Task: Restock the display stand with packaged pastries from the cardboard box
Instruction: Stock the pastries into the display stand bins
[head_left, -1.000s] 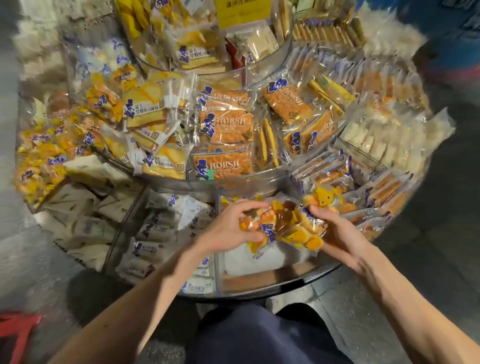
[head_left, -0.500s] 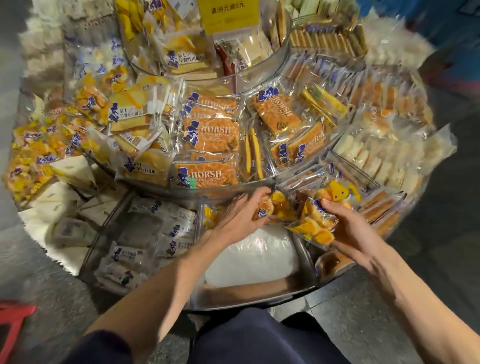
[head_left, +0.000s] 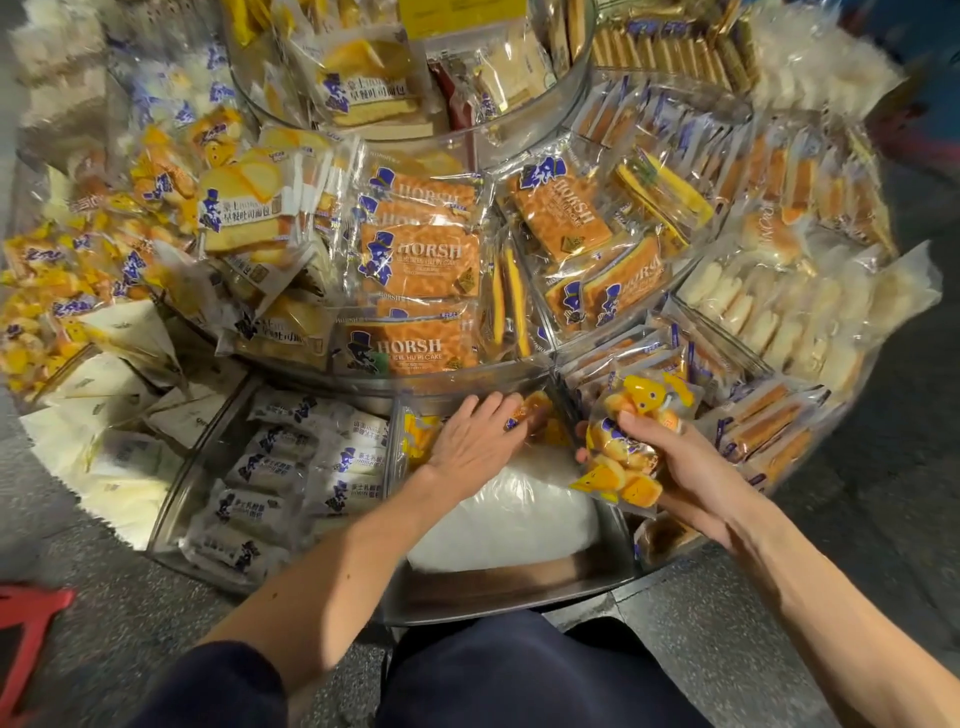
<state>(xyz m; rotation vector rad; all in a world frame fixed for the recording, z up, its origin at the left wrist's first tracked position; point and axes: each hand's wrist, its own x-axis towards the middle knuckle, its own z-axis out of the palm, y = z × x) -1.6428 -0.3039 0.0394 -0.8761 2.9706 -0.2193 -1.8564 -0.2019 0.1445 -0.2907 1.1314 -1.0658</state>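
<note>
The round tiered display stand (head_left: 498, 597) fills the view, its metal compartments packed with wrapped pastries. My left hand (head_left: 475, 441) lies flat with straight fingers on yellow pastry packs (head_left: 537, 410) at the back of the front compartment. My right hand (head_left: 675, 467) grips a clear pack of small yellow cakes (head_left: 623, 447) over the divider at that compartment's right side. A white plastic bag (head_left: 509, 519) lies in the same compartment below my hands. The cardboard box is not in view.
Orange HORSH cake packs (head_left: 415, 265) fill the tier above. White bread packs (head_left: 270, 483) lie in the compartment to the left, long biscuit packs (head_left: 769, 426) to the right. A red stool (head_left: 26, 634) stands on the grey floor at lower left.
Both hands moved forward from holding one bundle together. My left hand pushed packs to the back of the compartment and flattened on them; my right hand kept one pack and shifted right.
</note>
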